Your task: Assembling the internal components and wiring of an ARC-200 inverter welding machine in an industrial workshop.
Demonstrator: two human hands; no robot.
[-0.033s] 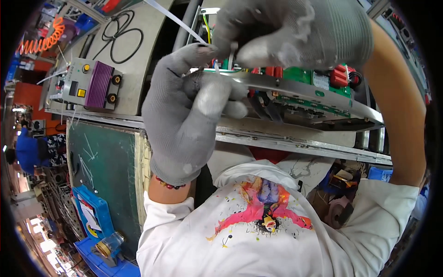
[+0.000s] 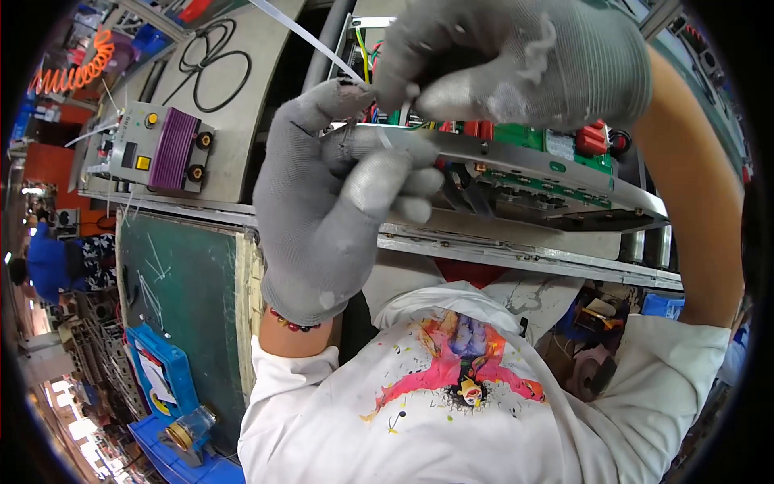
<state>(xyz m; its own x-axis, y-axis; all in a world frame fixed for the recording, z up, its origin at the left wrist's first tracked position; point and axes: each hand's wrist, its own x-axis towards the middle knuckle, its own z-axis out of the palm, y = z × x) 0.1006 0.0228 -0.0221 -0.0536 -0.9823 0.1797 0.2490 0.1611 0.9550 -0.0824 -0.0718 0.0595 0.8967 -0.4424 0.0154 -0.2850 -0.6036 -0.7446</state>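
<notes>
Head view: green-matted desk (image 2: pixel 181 298) at left, crowded workshop around. Left hand (image 2: pixel 330 210) grip pinched on white cable tie (image 2: pixel 302 34); right hand (image 2: pixel 516 60) grip closed at wires over circuit board assembly (image 2: pixel 556 173), little free room.

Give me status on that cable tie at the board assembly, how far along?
Done: the white cable tie already reaches the wires at the edge of the green circuit board on its metal tray. In hand: left hand and right hand, both gloved, pinch at that spot. Left: the long tail sticks out uncut; whether it is cinched is hidden.
</notes>
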